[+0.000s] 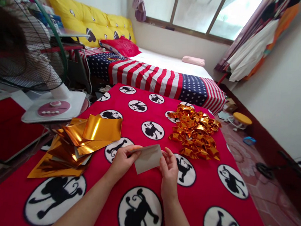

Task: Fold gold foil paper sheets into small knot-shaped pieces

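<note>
A sheet of foil paper (pixel 148 160), its plain greyish-white side toward me, is held over the table with a narrow fold along its upper edge. My left hand (pixel 123 159) pinches its left end between thumb and fingers. At the right end, my right hand (pixel 169 166) grips it the same way. To the left lies a loose stack of shiny gold foil sheets (pixel 102 128), fanned unevenly. On the right, a heap of folded gold foil ingots (pixel 200 127) spreads over the cloth.
A red cloth with black monkey prints (pixel 117 211) covers the table. A white-based fan (pixel 55 107) stands close by at left. Beyond the table is a bed with a stars-and-stripes cover (pixel 157 77). A yellow-topped stool (pixel 242 118) sits on the floor at right.
</note>
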Available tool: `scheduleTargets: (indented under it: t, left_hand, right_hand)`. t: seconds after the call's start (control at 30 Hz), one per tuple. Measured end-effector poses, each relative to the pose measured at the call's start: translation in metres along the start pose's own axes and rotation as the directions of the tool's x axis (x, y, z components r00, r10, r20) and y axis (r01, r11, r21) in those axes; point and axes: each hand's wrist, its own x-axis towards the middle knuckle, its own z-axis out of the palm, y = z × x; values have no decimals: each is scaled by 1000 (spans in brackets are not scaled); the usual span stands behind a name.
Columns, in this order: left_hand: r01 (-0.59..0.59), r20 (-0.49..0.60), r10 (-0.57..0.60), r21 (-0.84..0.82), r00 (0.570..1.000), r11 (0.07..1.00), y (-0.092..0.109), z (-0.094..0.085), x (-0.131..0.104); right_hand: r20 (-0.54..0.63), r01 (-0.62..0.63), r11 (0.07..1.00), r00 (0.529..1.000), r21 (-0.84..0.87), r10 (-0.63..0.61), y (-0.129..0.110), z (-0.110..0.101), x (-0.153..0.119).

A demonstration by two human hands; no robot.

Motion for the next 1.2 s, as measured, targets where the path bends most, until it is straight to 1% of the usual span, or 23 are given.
scheduleTargets:
  t: [0.1, 0.17, 0.23, 0.3, 0.37, 0.43, 0.47, 0.53, 0.63, 0.7, 0.77, 0.83, 0.9, 0.93, 1.0, 1.07, 1.13, 1.2]
  left_hand:
    - [-8, 175, -6, 76, 985, 997, 13, 3, 11]
    - [-49, 212, 26, 104, 977, 993, 17, 6, 21]
    - [-59, 184, 36, 123, 982, 991, 16, 10, 29]
    - [-48, 78, 33, 201, 996, 978, 10, 13, 33]
    - [-45, -30, 57, 302, 998, 952, 3, 14, 33]
    - [-74, -70, 109, 380, 992, 922, -3, 15, 29]
    - [-94, -69, 134, 407, 989, 909, -5, 14, 28]
    - [-126, -52, 165, 438, 985, 890, -7, 11, 27]
    - [-139, -4, 159, 466, 987, 874, -9, 4, 28]
    - [-145, 23, 155, 511, 988, 847, -9, 0, 30]
    - [-175, 38, 189, 587, 981, 790, -8, -1, 29]
    - [-228, 51, 261, 663, 964, 713, -5, 1, 26]
    - [-296, 95, 323, 690, 942, 660, -2, 5, 23]
    - [-340, 145, 335, 680, 931, 650, -1, 7, 21]
    - [-416, 260, 327, 620, 909, 665, 0, 8, 19]
    - [-446, 339, 301, 544, 891, 711, -1, 7, 20]
    - [-427, 361, 271, 480, 892, 766, -2, 3, 21]
    - [-398, 376, 241, 423, 894, 814, -2, -3, 22]
  right_hand:
    - [-17, 20, 999, 1000, -42, -21, 0, -14, 13]
    - [-18, 16, 997, 1000, -73, -17, 0, -19, 17]
    - [-40, 21, 990, 999, -139, -27, 1, -20, 18]
    - [-72, 46, 963, 995, -267, -67, 2, -19, 18]
    - [-77, 82, 892, 989, -444, -129, 3, -17, 19]
    - [-53, 115, 795, 982, -596, -182, 4, -15, 20]
    - [-46, 125, 753, 979, -646, -201, 5, -15, 21]
    - [-39, 130, 704, 975, -698, -219, 5, -15, 23]
    - [-16, 140, 648, 974, -749, -228, 5, -15, 24]
    - [19, 156, 593, 973, -790, -232, 4, -14, 25]
    - [47, 164, 532, 973, -831, -227, 4, -13, 27]
    - [51, 148, 490, 977, -859, -205, 3, -11, 29]
    - [27, 124, 492, 980, -862, -199, 3, -10, 30]
    - [24, 129, 507, 978, -852, -208, 4, -10, 30]
    - [56, 180, 536, 969, -825, -239, 3, -11, 29]
    - [138, 253, 553, 961, -794, -241, 1, -15, 28]
    - [238, 305, 568, 952, -764, -191, -3, -20, 25]
    - [338, 338, 579, 934, -742, -113, -10, -25, 23]
